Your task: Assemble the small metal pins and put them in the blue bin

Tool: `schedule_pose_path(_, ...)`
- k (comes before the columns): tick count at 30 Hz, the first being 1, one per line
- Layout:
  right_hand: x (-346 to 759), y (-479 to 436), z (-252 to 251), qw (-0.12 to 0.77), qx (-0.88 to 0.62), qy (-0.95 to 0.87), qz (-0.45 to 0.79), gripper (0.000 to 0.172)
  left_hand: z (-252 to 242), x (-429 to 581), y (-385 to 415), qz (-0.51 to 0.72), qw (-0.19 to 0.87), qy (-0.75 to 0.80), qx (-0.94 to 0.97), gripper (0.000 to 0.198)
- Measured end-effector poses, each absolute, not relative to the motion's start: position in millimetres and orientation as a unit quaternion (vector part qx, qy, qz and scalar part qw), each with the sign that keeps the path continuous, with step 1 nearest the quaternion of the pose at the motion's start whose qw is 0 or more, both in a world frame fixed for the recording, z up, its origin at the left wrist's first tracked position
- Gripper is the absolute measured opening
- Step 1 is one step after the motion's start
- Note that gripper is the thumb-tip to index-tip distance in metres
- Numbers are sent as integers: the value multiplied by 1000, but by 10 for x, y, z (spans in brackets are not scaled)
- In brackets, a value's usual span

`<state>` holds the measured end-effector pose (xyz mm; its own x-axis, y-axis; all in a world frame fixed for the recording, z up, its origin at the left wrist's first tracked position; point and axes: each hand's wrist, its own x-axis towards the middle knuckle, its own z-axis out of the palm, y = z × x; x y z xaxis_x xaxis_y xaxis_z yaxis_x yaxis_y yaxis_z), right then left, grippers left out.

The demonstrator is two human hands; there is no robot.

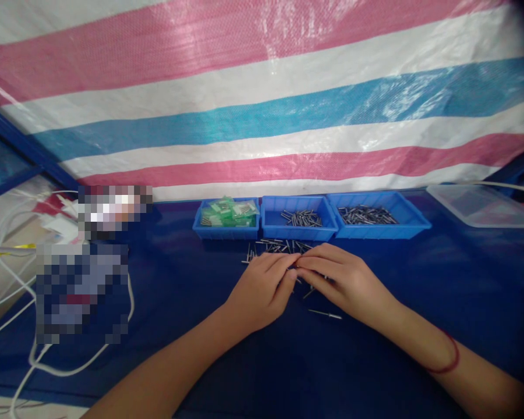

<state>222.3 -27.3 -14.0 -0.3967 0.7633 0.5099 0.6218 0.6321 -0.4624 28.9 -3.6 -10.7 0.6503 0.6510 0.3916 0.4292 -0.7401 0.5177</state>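
My left hand (266,285) and my right hand (347,276) meet fingertip to fingertip over a loose pile of metal blind rivets (273,243) on the blue table. Both hands are closed in a pinch. Whatever sits between the fingertips is too small and too covered to make out. Part of the pile lies hidden under the fingers. One single rivet (327,315) rests apart, just below my right hand. Behind the pile stand a middle blue bin (299,233) and a right blue bin (413,224), both with rivets inside.
A left blue bin (227,233) contains small green-and-clear plastic bags (229,212). At the far right lies a clear plastic lid (484,206). White cables (131,297) and blurred-out items crowd the left side. A striped plastic sheet (262,128) hangs behind the table (288,366).
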Motion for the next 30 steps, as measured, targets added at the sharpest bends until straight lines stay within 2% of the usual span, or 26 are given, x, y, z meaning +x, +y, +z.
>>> schedule_pose_path(9, 2116, -299, -124, 462, -474, -708, 247, 16, -162, 278, -48, 308, 261, 336, 851, 43)
schedule_pose_path(14, 2038, -345, -103, 521, -468, -640, 317, 14, -130, 307, -66, 316, 322, 361, 816, 22)
schedule_pose_path(19, 1987, -359, -134, 569, -472, -551, 387, 17, -121, 321, -82, 332, 352, 382, 787, 17)
schedule_pose_path(30, 2005, -372, -61, 564, -448, -578, 384, 12, -96, 345, -77, 363, 351, 349, 789, 14)
